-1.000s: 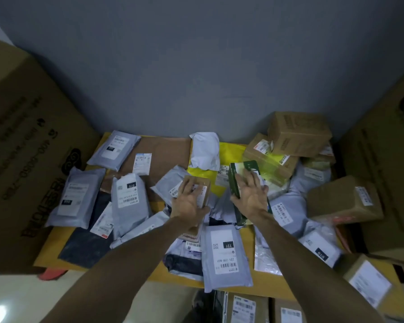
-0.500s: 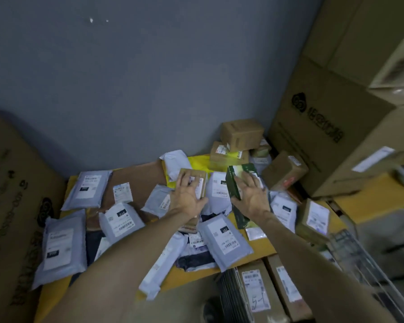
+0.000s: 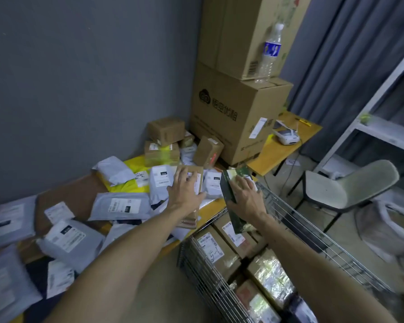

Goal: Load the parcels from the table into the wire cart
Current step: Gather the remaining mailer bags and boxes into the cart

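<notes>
– Over the right end of the table, your left hand lies spread across the labelled face of a flat brown cardboard parcel. The thumb is hooked on its right edge, so you grip it.

– Agreed. That parcel stands tilted, top end toward the wall and bottom end near the table's front edge. Whether it clears the mailers under it, I cannot tell.

– Your right hand is clamped on a dark green flat box. The thumb wraps the dark left edge and the fingers lie on the pale face.

– And that box hangs tilted above the corner of the wire cart that touches the table. Its lower end sits over the labelled cartons packed inside. A plastic-wrapped parcel lies beside those cartons, nearer you.

– To your left, grey poly mailers overlap across the tabletop, labels up, with a white one and a yellow one behind them.

– Small cardboard boxes are piled in the back corner against the wall, just beside two big stacked cartons.

– A water bottle stands upright on the lower carton, against the upper one.

– Beyond the cart on your right stands a pale chair, well apart from both hands.
</notes>
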